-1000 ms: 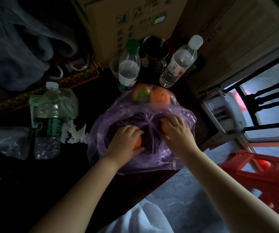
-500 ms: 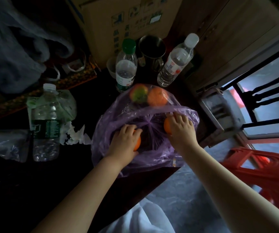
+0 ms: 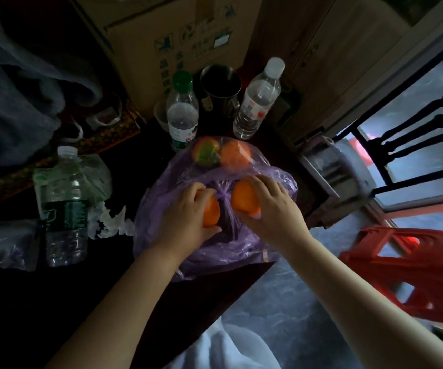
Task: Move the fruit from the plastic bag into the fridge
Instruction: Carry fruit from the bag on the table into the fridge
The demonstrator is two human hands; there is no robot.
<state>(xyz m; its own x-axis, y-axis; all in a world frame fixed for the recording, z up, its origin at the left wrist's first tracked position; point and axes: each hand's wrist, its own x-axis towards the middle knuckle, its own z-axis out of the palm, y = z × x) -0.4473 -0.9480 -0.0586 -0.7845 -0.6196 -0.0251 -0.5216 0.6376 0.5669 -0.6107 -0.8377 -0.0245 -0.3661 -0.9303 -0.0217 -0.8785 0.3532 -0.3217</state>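
Presently the left hand (image 3: 185, 219) grips one orange (image 3: 211, 213) and the right hand (image 3: 273, 211) a second orange (image 3: 244, 199), inside the plastic bag (image 3: 241, 249) at the worktop (image 3: 103, 302) edge; snagged film could drag the remaining fruit (image 3: 220, 155) off.

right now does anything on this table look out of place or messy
Only the crumpled white tissue lying loose beside the large bottle looks like litter. No spill or damage shows; the purple bag is just rumpled.
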